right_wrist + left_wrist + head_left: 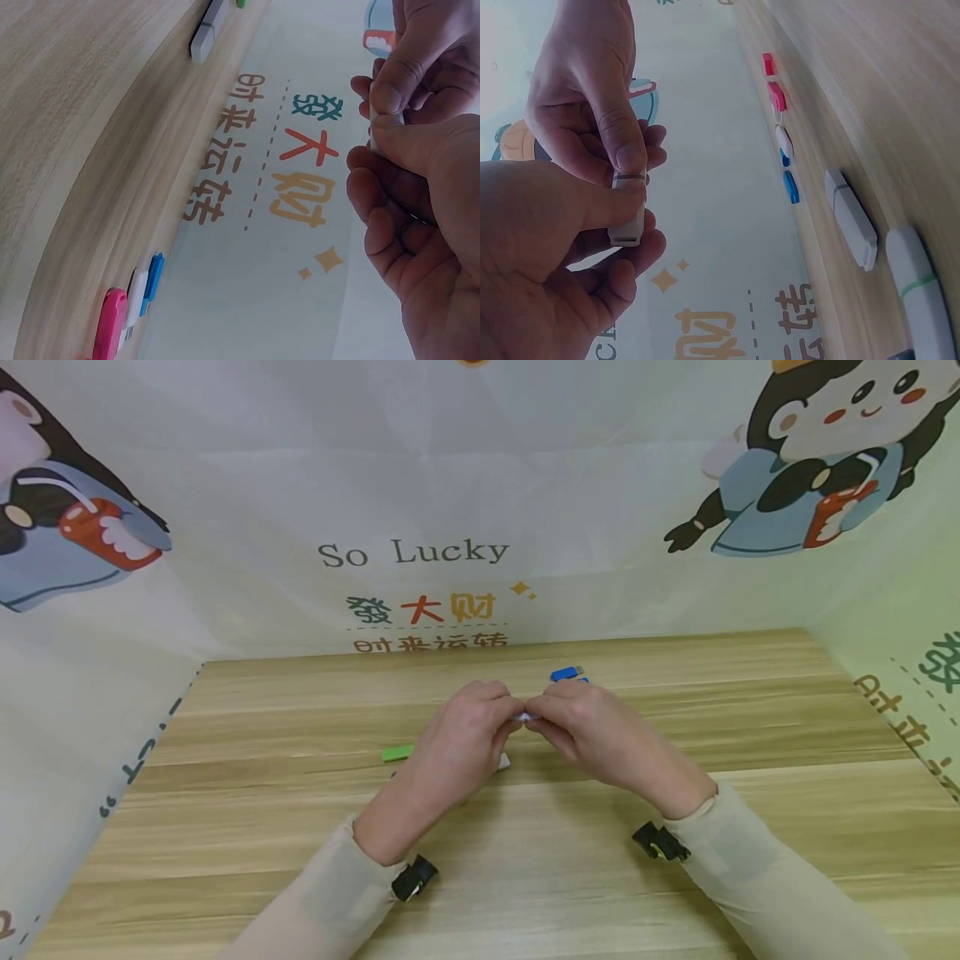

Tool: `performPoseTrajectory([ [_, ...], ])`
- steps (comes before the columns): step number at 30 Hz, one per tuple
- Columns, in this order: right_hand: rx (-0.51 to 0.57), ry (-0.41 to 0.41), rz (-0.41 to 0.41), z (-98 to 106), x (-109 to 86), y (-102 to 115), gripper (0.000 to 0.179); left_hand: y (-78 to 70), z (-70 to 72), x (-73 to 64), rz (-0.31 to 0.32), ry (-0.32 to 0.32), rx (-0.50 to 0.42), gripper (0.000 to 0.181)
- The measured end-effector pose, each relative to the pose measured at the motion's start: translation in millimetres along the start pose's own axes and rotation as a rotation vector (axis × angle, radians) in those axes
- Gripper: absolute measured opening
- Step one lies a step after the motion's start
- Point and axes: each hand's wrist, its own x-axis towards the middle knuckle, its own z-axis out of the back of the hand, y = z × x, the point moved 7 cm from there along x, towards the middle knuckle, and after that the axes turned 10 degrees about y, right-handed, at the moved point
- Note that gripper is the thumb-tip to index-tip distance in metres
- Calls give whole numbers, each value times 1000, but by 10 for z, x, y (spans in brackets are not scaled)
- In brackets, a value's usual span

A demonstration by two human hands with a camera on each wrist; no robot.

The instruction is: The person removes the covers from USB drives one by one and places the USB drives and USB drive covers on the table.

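Observation:
A small white USB flash drive with a grey seam (628, 225) is held between the two hands, raised above the table. The left hand (465, 727) pinches one end of it between thumb and fingers. At its other end the right hand (592, 722) pinches it the same way, and the two thumbs almost meet. In the head view the fingers hide most of the drive. Beyond the right hand, on the table, lies a blue USB stick (565, 674). Partly covered by the left hand are a green stick (397, 752) and a white one (504, 762).
On the wooden table (262, 843), the left wrist view shows a pink stick (777, 97), a white stick with a seam (851, 217) and a white one with a green line (922, 300). A printed cloth (600, 527) stands behind and along both sides.

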Motion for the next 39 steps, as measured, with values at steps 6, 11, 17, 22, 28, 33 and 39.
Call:
performPoseTrajectory([
  [6, 4, -5, 4, 3, -8, 2, 13, -5, 2, 2, -5, -1, 12, 9],
  [11, 7, -13, 10, 10, -7, 4, 13, -8, 2, 3, -11, 2, 21, 10],
  [17, 14, -12, 12, 11, -4, -4, 14, -7, 5, 0, -16, -5, 21, 13],
  [22, 8, -14, 17, 17, -8, -9, 13, -5, 11, 1, -25, -11, 26, 14],
  [28, -8, -11, 13, 11, 1, -10, 15, 13, 9, -1, -17, -2, 28, 14],
  [33, -12, -2, -1, 8, 5, -10, 14, 12, 12, -2, -22, -12, 32, 13],
  [39, -10, 19, -25, 1, -1, -19, 13, 3, 2, 1, -22, -13, 27, 13],
])
